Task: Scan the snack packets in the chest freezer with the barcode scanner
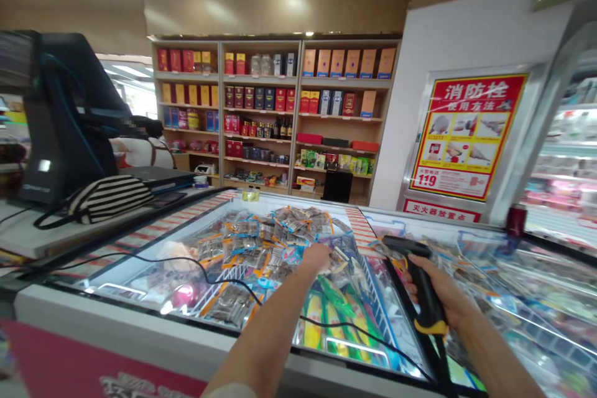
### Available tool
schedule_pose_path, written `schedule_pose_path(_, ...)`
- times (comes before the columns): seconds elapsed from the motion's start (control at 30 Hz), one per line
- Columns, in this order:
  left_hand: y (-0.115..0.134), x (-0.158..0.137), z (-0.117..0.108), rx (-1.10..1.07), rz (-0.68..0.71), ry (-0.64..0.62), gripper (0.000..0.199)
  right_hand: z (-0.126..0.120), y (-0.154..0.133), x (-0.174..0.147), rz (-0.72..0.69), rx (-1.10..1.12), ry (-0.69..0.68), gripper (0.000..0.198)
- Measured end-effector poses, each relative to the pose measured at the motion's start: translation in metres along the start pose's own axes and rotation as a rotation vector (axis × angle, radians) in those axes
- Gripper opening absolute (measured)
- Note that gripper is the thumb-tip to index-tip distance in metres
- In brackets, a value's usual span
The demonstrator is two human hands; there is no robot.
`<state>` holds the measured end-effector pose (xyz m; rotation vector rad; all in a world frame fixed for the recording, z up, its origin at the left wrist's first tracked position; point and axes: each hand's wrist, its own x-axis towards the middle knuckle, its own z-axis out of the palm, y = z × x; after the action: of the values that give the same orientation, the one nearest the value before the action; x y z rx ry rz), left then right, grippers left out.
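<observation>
My right hand [438,289] is wrapped round the grip of a black and yellow barcode scanner [426,292], its head pointing left over the chest freezer [153,317]. A black cord [242,286] runs from the scanner's foot across the freezer's glass. My left hand [318,256] reaches forward to the pile of small snack packets [252,236], which have orange and blue edges. It is at the pile's right side, by a blue and pink packet [293,255]. Its fingers are blurred and partly hidden, so whether they grip a packet is unclear.
Yellow and green corn-like packs [313,322] show below my left forearm. On the left counter stand a black checkout terminal [69,112] and a striped pouch [112,198]. A person [142,149] is behind it. Shelves [261,118] of boxes line the back; a second freezer [527,298] stands right.
</observation>
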<state>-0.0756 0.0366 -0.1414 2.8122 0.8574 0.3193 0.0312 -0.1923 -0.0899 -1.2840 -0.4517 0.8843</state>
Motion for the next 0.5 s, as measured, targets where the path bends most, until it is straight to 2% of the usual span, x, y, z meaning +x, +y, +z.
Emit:
schedule_pose_path(0.17,0.006,-0.009,-0.001,0.057,-0.055,0.007,0.048,0.004,0.003,0.001,0.000,0.002,-0.024,0.015)
schedule_pose_path(0.3,0.003,-0.009,-0.001,0.002,-0.114,-0.032,0.048,0.011,0.006,0.007,0.019,0.008,-0.037,0.016)
schedule_pose_path(0.4,-0.008,-0.006,-0.002,-0.207,-0.241,-0.014,0.029,0.018,0.006,0.007,0.035,-0.002,-0.047,0.018)
schedule_pose_path(0.5,-0.024,0.001,-0.003,-0.547,-0.391,0.160,0.019,0.027,0.006,0.002,0.055,-0.016,-0.050,0.018)
